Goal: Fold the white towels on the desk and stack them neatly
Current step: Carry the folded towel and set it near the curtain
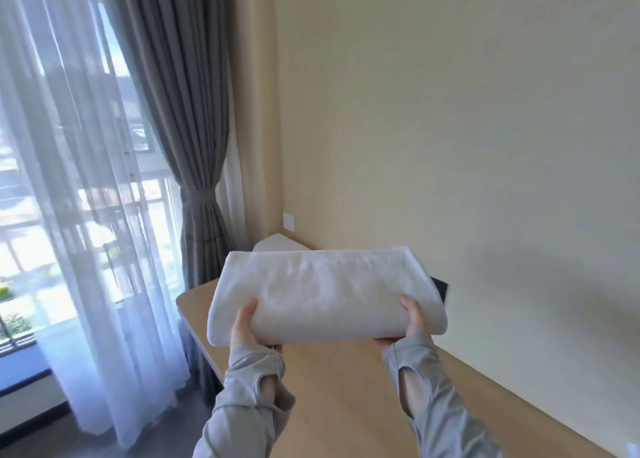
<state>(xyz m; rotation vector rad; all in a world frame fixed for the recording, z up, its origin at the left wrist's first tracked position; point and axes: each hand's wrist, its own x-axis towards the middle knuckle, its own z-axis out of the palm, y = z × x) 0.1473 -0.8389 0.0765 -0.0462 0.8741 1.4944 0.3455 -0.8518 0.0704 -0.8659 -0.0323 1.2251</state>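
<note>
White terry is filling the lower centre of the head view. The folded towel (322, 295) is hanging clear above the counter (346, 405), with the left hand (246, 329) and right hand (414, 322) gripping its near edge at either end. The fingers are clamped on it, thumbs on top and the rest tucked beneath. Just behind, a second white towel (277, 244) is peeking out by the wall corner, likely the stack. Landing this well is calling for level hands and squared edges before letting go. A dark object (440, 286) is crowding the right end, and the counter's left edge is falling away toward the curtain (194, 180), so the open room is running down the middle.
</note>
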